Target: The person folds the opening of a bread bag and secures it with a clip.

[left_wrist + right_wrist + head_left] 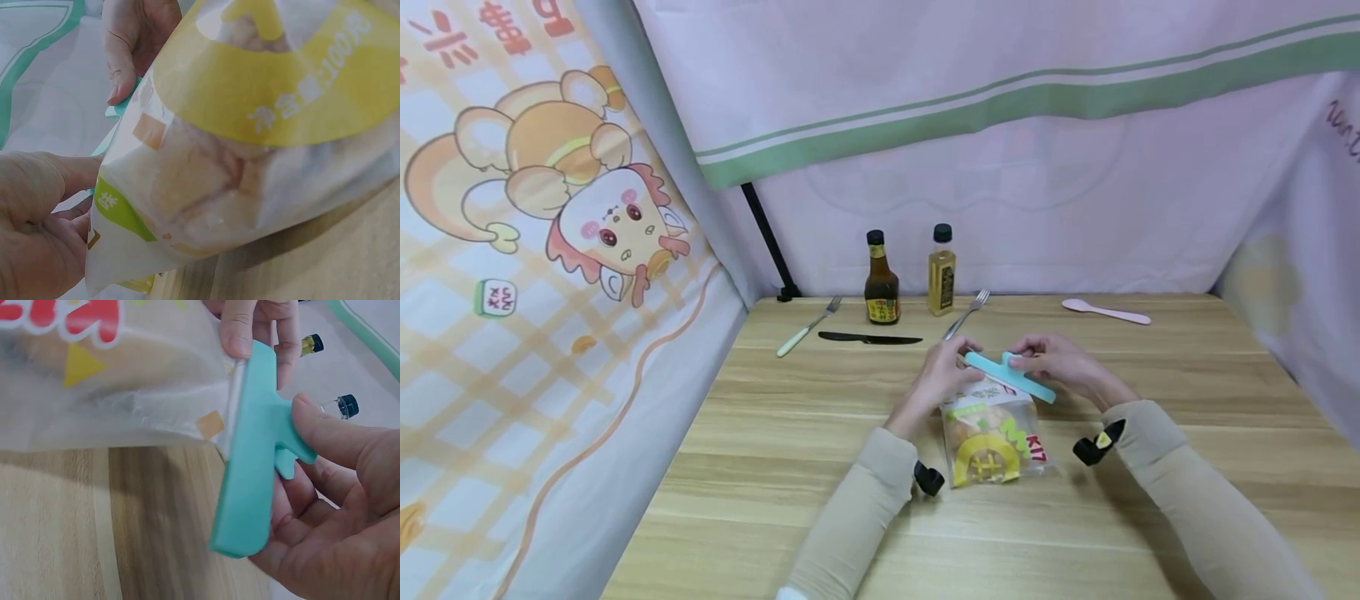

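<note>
A clear snack bag (pixel 992 442) with yellow, green and red print stands tilted over the table, pale food pieces showing through it in the left wrist view. Across its top edge lies a turquoise bag clip (pixel 250 450). The right hand (pixel 350 494) pinches the clip's handle between thumb and fingers. At the opposite top corner, the left hand (pixel 947 371) grips the bag (pixel 206 175), its thumb close against the clip's end. Part of the left fingers is hidden behind the bag.
Behind the hands stand a dark sauce bottle (pixel 882 283) and a yellow oil bottle (pixel 942 275). A green-handled fork (pixel 808 327), a black knife (pixel 870 338), another fork (pixel 967 313) and a pink spoon (pixel 1105 311) lie on the wooden table (pixel 760 467). Printed cloth hangs around it.
</note>
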Available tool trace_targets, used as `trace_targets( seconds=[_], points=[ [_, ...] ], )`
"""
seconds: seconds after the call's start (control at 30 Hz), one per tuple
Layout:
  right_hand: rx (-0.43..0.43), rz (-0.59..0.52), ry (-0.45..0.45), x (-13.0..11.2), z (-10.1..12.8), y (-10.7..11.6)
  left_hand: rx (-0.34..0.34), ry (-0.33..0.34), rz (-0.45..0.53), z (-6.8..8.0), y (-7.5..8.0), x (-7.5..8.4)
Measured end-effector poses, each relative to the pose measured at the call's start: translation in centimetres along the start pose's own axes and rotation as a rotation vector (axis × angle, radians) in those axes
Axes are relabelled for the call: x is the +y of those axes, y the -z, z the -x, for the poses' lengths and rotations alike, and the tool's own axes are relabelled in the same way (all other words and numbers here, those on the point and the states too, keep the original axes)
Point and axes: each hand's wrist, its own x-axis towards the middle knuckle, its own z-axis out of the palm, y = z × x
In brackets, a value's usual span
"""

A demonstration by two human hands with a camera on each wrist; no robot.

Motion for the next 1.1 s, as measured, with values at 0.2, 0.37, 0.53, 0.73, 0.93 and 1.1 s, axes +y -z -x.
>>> trace_targets(
  seconds=[0.2,0.37,0.53,0.73,0.93,1.1],
  points=[
    [0.07,0.021,0.01,0.0,-0.1,-0.2,-0.013,-0.006,-0.004,-0.6,0.2,0.0],
    [0.139,0.069,0.034,0.1,-0.5,-0.3,-0.021,0.02,-0.066,-1.0,0.6,0.1],
    [0.186,0.114,0.031,0.4,-0.8,-0.2,-0.014,0.063,-0.135,-1.3,0.9,-0.4],
    [0.206,0.069,0.007,0.9,-1.2,0.0,-0.021,0.082,-0.21,-1.4,1.4,-1.1],
    [0.25,0.069,-0.002,1.3,-1.7,0.1,-0.033,0.057,-0.298,-1.6,1.5,-1.6],
    [0.306,0.051,0.007,1.5,-2.4,-0.1,-0.019,0.065,-0.358,-1.9,1.3,-2.1]
  ],
)
